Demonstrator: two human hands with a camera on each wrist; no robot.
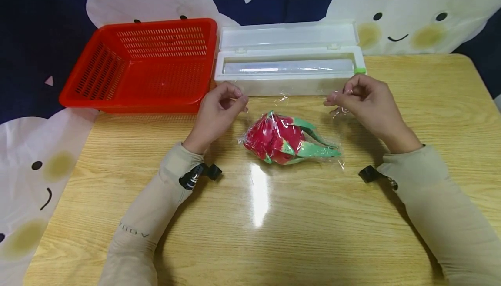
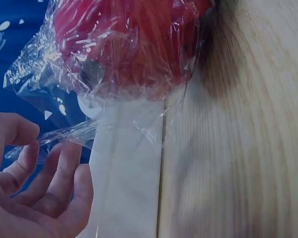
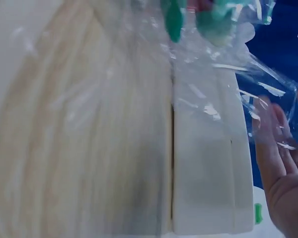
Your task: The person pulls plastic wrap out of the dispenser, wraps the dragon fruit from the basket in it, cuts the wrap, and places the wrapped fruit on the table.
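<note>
A red dragon fruit [image 1: 279, 140] with green leaf tips lies on the table, covered by clear plastic wrap [image 2: 84, 130]. In the head view my left hand [image 1: 219, 114] is at the fruit's upper left, and its thumb and forefinger pinch a corner of the film. On the far side, my right hand [image 1: 369, 108] pinches another part of the film between thumb and fingers. The left wrist view shows the film gathered between the left hand's [image 2: 44, 183] fingertips. In the right wrist view a thin sheet stretches from the right hand [image 3: 283, 163] toward the green tips.
Behind the fruit stands a white wrap dispenser box [image 1: 289, 87], its lid [image 1: 289, 36] raised, with a roll of film [image 1: 289, 67] inside and a green piece [image 1: 359, 71] at its right end. A red plastic basket [image 1: 137, 108] sits at the back left of the wooden table [image 1: 305, 229].
</note>
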